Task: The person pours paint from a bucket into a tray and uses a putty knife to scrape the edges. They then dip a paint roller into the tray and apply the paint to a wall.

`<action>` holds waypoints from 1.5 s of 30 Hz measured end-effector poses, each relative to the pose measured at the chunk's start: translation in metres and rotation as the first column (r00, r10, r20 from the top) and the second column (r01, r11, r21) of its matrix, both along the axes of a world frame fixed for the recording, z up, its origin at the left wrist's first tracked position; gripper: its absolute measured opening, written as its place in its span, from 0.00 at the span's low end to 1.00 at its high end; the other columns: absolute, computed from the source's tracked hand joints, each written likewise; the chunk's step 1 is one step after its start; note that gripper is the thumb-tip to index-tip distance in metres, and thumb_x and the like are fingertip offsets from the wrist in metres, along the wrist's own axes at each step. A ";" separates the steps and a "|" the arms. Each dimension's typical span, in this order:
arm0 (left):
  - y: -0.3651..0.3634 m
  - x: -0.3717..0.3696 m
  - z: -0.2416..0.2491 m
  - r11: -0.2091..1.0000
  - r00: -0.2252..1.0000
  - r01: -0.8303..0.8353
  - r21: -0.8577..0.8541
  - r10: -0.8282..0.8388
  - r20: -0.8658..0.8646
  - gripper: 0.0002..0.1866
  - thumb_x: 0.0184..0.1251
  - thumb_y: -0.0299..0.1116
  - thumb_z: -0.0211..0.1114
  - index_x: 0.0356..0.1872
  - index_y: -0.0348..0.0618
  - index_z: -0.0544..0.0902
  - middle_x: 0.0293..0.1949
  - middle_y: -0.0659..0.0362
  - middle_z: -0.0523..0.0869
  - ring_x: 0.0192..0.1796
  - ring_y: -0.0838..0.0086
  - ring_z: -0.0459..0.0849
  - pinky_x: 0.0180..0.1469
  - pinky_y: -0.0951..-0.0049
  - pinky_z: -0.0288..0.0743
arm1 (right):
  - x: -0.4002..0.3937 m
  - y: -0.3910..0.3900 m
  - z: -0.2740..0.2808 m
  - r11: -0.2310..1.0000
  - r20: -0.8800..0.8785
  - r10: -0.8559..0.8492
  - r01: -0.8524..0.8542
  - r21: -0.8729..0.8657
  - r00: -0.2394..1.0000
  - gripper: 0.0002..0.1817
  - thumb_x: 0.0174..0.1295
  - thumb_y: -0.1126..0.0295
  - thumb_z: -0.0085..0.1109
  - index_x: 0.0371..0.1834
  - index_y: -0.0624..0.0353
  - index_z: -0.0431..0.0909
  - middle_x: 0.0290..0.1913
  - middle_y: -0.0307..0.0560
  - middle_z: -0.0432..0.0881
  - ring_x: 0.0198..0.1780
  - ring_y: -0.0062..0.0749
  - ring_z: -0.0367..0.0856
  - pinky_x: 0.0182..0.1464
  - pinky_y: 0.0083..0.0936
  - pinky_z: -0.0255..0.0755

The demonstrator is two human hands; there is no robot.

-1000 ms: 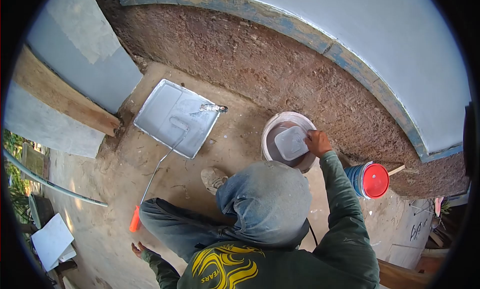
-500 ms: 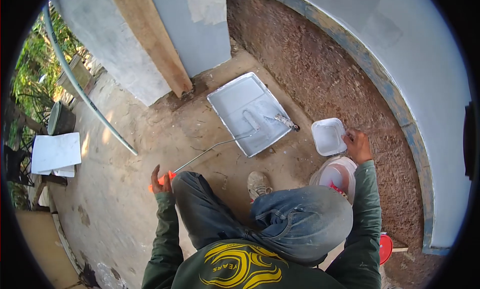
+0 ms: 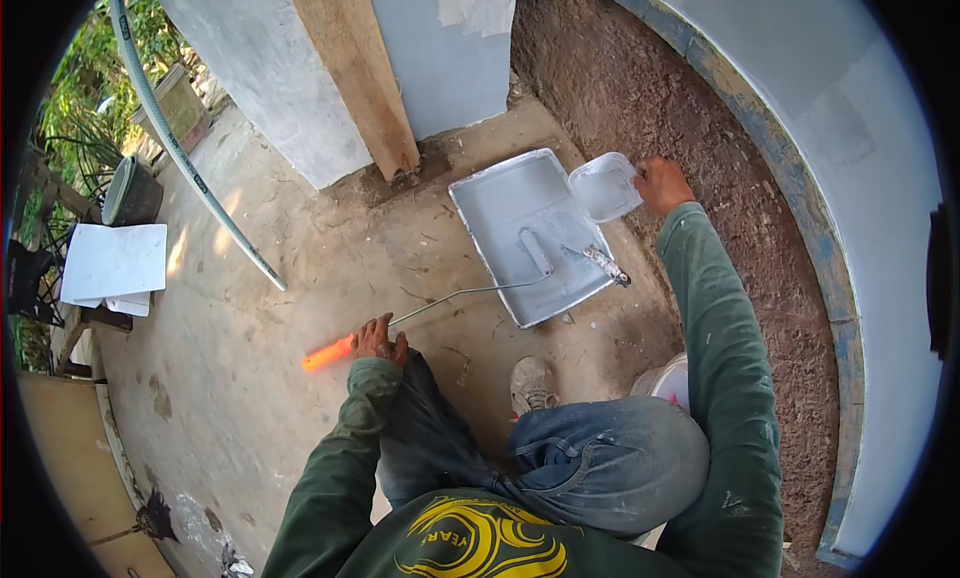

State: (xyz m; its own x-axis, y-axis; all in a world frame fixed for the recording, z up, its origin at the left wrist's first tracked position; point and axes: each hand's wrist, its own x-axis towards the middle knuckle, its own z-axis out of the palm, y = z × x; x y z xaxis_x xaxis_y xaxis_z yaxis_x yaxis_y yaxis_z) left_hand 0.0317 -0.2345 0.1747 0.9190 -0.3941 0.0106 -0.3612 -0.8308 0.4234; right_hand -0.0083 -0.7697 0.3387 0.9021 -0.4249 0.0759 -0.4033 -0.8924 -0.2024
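My right hand [image 3: 662,185] grips the rim of a square white plastic tub [image 3: 604,188], beside the upper right edge of the paint tray [image 3: 480,263]. The tub's inside is coated white. Near my left knee, my left hand [image 3: 379,340] curls round the paint roller where its long wire frame meets the orange handle [image 3: 328,354]. The roller's narrow white sleeve [image 3: 536,251] rests in the tray, which is smeared with white paint. A paint-caked paintbrush [image 3: 606,264] lies across the tray's right edge, its handle end sticking out.
A bucket [image 3: 668,378] stands by my right knee, partly hidden by my leg and arm. A wooden post [image 3: 350,68] leans at the wall above the tray. A hose [image 3: 190,173] hangs at left, near white sheets [image 3: 115,263]. A painted wall curves along the right.
My right hand has carried the tub from above the bucket forward to the tray's edge. My left hand has moved from the orange handle to its wire end. The view has shifted slightly.
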 end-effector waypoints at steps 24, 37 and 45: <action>0.009 0.016 -0.006 0.995 0.993 -0.061 -0.080 0.052 -0.110 0.21 0.59 0.37 0.63 0.54 0.44 0.79 0.50 0.51 0.83 0.56 0.55 0.79 0.60 0.54 0.70 | 0.124 0.036 -0.011 0.933 -0.275 0.038 -0.132 -0.333 0.961 0.13 0.54 0.75 0.54 0.40 0.64 0.85 0.41 0.66 0.85 0.45 0.60 0.85 0.50 0.45 0.80; 0.009 0.017 -0.006 0.995 0.993 -0.059 -0.083 0.050 -0.103 0.20 0.58 0.37 0.64 0.53 0.44 0.79 0.48 0.51 0.83 0.55 0.55 0.79 0.58 0.54 0.71 | 0.139 0.045 0.012 0.864 -0.280 0.044 -0.178 -0.472 0.959 0.11 0.56 0.77 0.56 0.41 0.61 0.84 0.41 0.60 0.85 0.45 0.55 0.86 0.48 0.43 0.81; 0.008 0.018 -0.008 0.994 0.989 -0.076 -0.077 0.065 -0.131 0.20 0.58 0.38 0.64 0.53 0.45 0.80 0.49 0.50 0.84 0.55 0.54 0.79 0.58 0.54 0.71 | 0.116 0.048 0.022 0.885 -0.216 -0.082 -0.028 -0.464 0.973 0.12 0.56 0.73 0.56 0.41 0.61 0.85 0.41 0.60 0.86 0.44 0.55 0.87 0.49 0.42 0.81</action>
State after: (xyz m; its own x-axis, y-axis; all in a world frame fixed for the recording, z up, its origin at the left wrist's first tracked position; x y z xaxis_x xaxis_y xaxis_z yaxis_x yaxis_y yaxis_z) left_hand 0.0494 -0.2261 0.1670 0.9403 -0.3309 -0.0796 -0.2413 -0.8131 0.5297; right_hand 0.1075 -0.7219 0.3610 0.9071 -0.4156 0.0671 -0.4135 -0.8496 0.3273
